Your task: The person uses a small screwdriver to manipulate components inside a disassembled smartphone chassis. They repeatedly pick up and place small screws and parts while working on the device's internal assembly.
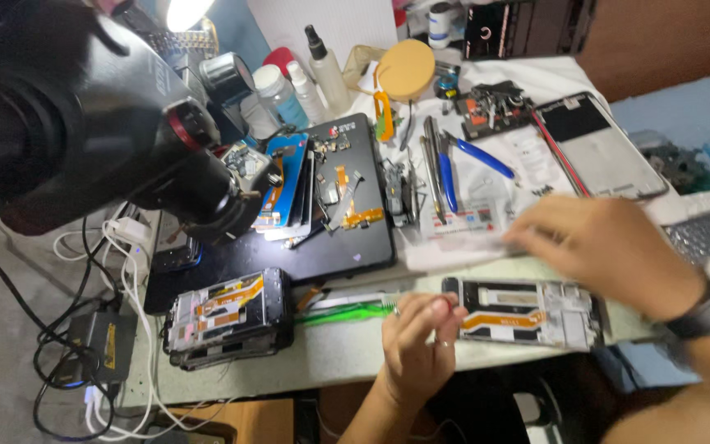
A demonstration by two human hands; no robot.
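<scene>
Fingers of the left hand point(421, 337) pinch together beside one opened phone frame point(527, 312); right hand point(610, 247) fingers spread, blurred, above two blue-handled pliers point(462, 168).

A pale workbench point(347, 349) carries the clutter. At its centre lies a black mat point(355, 247), strewn with small flex parts. At seven o'clock from the mat sits an opened phone frame point(228, 316), with a green brush point(343, 312) just to its three o'clock side. A second opened phone frame point(527, 312) rests at five o'clock, near the front edge. A white cloth point(519, 156) covers the bench from one to three o'clock (tweezers and blue-handled pliers point(466, 160) lie on it). Spray bottles point(322, 62) stand at twelve o'clock.
</scene>
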